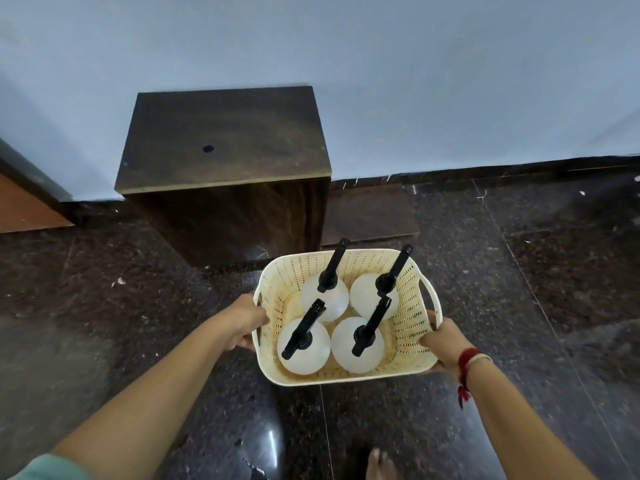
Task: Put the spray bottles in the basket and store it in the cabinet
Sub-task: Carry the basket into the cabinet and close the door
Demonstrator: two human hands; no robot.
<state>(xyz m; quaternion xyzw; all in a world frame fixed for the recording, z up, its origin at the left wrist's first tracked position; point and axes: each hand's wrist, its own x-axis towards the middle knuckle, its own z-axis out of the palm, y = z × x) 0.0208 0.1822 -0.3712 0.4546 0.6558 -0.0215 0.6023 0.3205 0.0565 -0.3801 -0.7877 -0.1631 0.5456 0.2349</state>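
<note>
A cream perforated plastic basket [408, 327] is held above the dark floor, just in front of the cabinet. Several white spray bottles [304, 351] with black trigger heads stand upright inside it. My left hand [247, 323] grips the basket's left rim. My right hand [441, 341] grips its right side below the handle. The dark wooden cabinet [225, 147] stands against the wall beyond the basket. Its door [369, 213] is swung open to the right, and the inside is hidden from here.
A pale blue wall rises behind the cabinet. An orange-brown wooden panel [24, 202] stands at the far left. The floor is dark polished stone [138, 306]. My bare foot [381, 465] shows at the bottom edge.
</note>
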